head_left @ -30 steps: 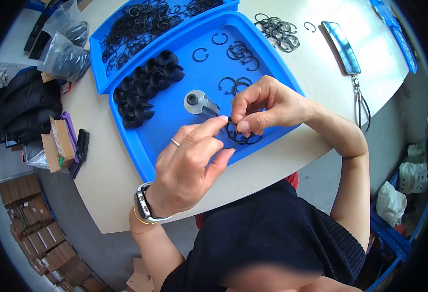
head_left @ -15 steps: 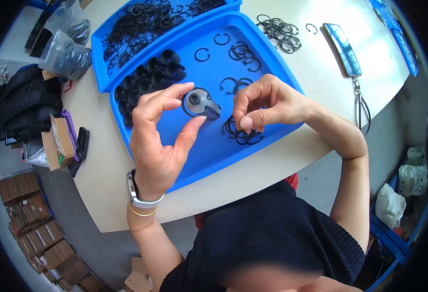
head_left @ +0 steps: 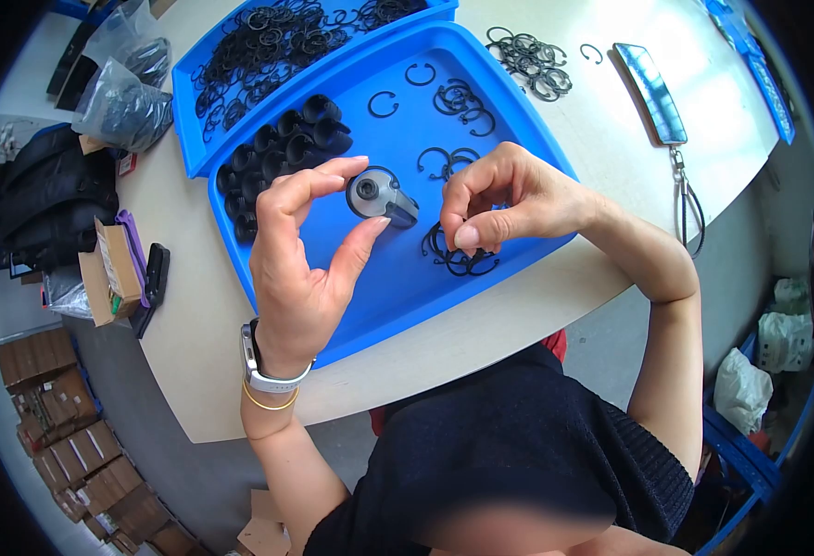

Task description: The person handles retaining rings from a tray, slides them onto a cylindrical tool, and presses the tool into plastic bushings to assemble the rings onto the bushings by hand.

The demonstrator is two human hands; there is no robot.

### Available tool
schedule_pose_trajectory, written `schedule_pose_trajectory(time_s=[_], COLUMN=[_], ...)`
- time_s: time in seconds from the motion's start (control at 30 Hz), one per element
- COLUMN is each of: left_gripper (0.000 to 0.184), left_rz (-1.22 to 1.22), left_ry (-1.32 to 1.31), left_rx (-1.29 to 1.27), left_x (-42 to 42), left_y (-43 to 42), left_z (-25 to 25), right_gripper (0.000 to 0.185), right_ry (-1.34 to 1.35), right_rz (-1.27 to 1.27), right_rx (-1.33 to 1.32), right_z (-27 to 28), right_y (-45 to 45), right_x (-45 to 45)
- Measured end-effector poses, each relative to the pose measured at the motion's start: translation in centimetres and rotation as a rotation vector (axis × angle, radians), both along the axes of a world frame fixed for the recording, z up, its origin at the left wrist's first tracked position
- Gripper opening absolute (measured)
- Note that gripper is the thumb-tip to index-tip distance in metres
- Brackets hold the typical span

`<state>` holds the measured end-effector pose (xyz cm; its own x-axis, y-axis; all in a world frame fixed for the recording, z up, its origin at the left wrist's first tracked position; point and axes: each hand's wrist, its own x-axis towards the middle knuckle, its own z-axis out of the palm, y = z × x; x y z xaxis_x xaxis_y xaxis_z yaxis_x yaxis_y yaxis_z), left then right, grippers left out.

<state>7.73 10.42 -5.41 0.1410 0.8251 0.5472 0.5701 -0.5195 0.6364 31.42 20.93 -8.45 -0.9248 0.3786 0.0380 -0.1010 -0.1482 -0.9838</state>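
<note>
My left hand pinches a rounded dark part with a grey hollow face and a central hole between thumb and fingertips, above the blue tray. My right hand is closed in a pinch over the tray's right side. Its fingertips hover over or touch a small pile of black snap rings; whether a ring is between them is hidden. More snap rings lie farther up the tray. Several black curved caps stand in rows along its left side.
Behind, a second blue tray holds a heap of black rings. On the table lie loose rings and a phone with a strap. A small open carton and plastic bags are at left.
The part in my left hand has turned and shifted very slightly. My right hand stays almost still over the ring pile, its pinch unchanged.
</note>
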Motion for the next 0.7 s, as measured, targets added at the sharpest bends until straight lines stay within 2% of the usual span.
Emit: schedule_pose_trajectory(time_s=[0.37,0.43,0.53,0.7], left_gripper=[0.056,0.052,0.044,0.034], left_rz=[0.03,0.134,0.108,0.006], left_ry=[0.063,0.18,0.167,0.141], left_rx=[0.02,0.149,0.168,-0.031], left_x=[0.1,0.2,0.6,2.2], left_y=[0.0,-0.2,-1.6,-2.8], left_z=[0.7,1.3,1.9,2.0], right_gripper=[0.021,0.016,0.015,0.016], right_ry=[-0.005,-0.028,-0.005,-0.058], right_rz=[0.005,0.005,0.017,0.058], right_rx=[0.035,0.013,-0.045,-0.094], right_z=[0.0,0.2,0.3,0.9], right_y=[0.2,0.3,0.3,0.0], right_x=[0.0,0.1,0.1,0.2])
